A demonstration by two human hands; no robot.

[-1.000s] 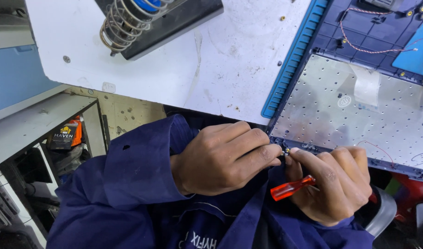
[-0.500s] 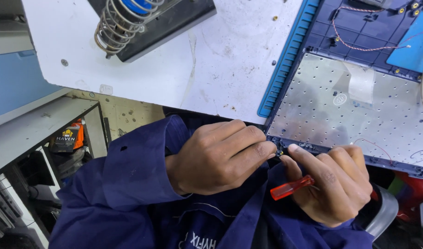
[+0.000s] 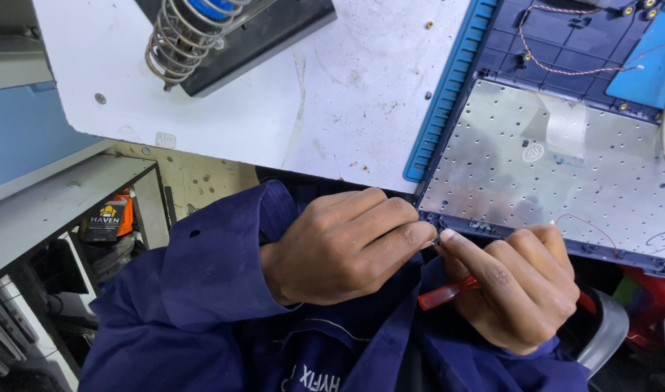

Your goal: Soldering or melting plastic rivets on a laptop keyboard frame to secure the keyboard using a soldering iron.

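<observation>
- Where the near rim of the opened dark-blue laptop shell [image 3: 564, 43] overhangs the white table [image 3: 332, 94], both hands meet at one spot on that rim.
- Left hand [image 3: 339, 247]: fingers curled, fingertips pinched on something very small at the rim; what it is cannot be told.
- Right hand [image 3: 521, 287]: closed around a small screwdriver with a red translucent handle [image 3: 445, 294], its forefinger stretched to the same spot, touching the left fingertips.
- Within the shell lies a perforated silvery metal plate [image 3: 535, 181], carrying a pale flat ribbon cable [image 3: 564, 123]; thin red wires [image 3: 564, 71] run across the blue part above it.
- A ridged blue mat edge [image 3: 448, 94] borders the shell on its left, with bare scuffed table beyond it.
- Further along the table stands a black soldering-iron stand with a wire coil [image 3: 202, 36], well apart from the hands.
- Below the table edge, blue sleeves [image 3: 202, 290] fill the space, with a grey shelf [image 3: 49, 203] alongside.
</observation>
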